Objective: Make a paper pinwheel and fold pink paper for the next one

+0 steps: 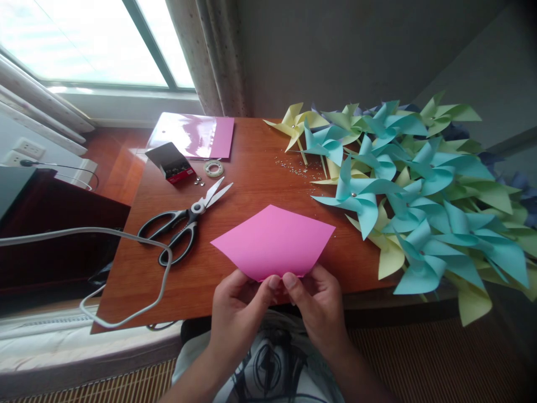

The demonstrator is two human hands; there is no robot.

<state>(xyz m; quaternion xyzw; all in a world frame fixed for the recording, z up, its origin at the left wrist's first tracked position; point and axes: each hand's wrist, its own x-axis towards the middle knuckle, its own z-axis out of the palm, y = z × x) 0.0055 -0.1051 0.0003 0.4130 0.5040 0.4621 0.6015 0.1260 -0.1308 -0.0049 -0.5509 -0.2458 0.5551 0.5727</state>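
Just ahead of both hands (235, 310) (321, 307), pink paper (272, 240) spreads over the table (251, 182), its near edge pinched in their grip.

Scissors (197, 208), tape roll (207, 168), open box (181, 174) on wooden table (251, 182)

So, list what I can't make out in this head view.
All in the head view:
Pink paper: its underside faces away, hiding part of the left hand and right hand.
Rear pinwheels: partly covered by those in front.
White cable: cut off by the left edge.
Silvery bits: too small to identify.
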